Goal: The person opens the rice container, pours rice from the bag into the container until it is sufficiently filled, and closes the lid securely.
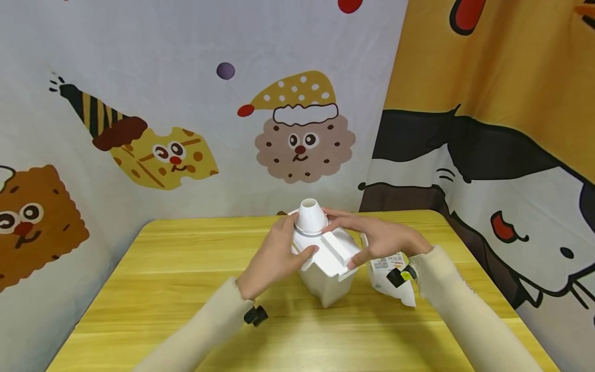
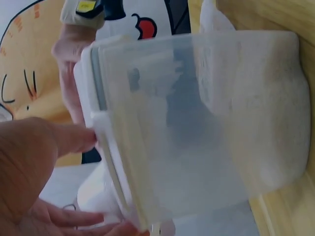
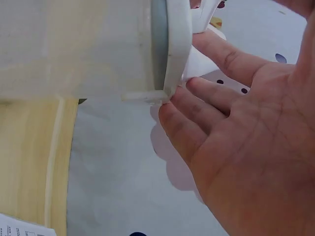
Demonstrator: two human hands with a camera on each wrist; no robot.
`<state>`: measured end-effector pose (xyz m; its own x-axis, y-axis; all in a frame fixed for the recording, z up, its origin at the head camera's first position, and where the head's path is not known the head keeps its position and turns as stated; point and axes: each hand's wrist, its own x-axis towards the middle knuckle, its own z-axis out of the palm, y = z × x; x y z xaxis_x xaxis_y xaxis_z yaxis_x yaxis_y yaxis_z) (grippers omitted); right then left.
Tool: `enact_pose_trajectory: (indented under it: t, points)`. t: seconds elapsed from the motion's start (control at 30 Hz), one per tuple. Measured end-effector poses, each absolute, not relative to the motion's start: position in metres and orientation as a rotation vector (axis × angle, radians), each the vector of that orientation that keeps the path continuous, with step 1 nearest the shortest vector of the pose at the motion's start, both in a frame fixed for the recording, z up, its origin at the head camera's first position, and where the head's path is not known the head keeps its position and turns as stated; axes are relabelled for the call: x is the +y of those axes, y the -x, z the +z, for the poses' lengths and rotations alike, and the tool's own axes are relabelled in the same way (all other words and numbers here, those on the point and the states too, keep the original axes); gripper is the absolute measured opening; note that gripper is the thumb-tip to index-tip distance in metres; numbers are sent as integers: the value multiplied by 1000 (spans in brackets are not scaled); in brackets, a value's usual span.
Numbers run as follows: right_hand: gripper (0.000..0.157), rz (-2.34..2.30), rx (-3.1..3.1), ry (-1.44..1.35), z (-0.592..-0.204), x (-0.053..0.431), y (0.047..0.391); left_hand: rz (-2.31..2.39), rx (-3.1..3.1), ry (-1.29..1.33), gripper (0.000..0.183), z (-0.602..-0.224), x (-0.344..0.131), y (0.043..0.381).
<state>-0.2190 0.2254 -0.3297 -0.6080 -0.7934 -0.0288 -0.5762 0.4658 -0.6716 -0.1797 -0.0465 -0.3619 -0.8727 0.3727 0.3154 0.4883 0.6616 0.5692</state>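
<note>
A tall translucent storage container (image 2: 172,123) stands on the table, with pale contents in its lower part. Its white lid (image 1: 332,256) carries a cone-shaped white spout (image 1: 310,218) at the far end. My left hand (image 1: 276,248) grips the lid's left side, thumb near the front edge and fingers beside the spout. My right hand (image 1: 381,235) holds the lid's other side, its thumb at the near right corner. In the right wrist view, the right fingers (image 3: 197,110) touch the lid's rim. Whether the lid is fully seated cannot be told.
A white printed packet (image 1: 392,289) lies on the wooden table (image 1: 186,289), right of the container and partly under the right wrist. Behind the table's far edge hangs a cartoon-print curtain (image 1: 186,93). Another curtain (image 1: 511,222) hangs along the right side.
</note>
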Motion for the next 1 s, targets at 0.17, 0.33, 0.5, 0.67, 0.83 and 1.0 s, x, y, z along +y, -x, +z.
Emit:
enact_pose_trajectory:
  t: [0.17, 0.33, 0.5, 0.67, 0.83, 1.0]
  points:
    - [83, -925, 2391, 1151, -330, 227, 216, -1001, -2744, 748, 78, -361, -58, 183]
    - [105, -989, 2407, 1065, -328, 225, 212, -955, -2656, 883, 64, -360, -74, 185]
    - [112, -992, 2429, 1025, -325, 219, 209, -831, -2487, 1166, 56, -360, -83, 189]
    - [117, -890, 2508, 999, -321, 212, 205, -730, -2397, 1392, 49, -361, -86, 195]
    - [119, -764, 2600, 959, -322, 208, 204, -648, -2356, 1522, 41, -360, -85, 198]
    - [120, -746, 2604, 945, -321, 207, 204, -586, -2351, 1637, 38, -355, -85, 199]
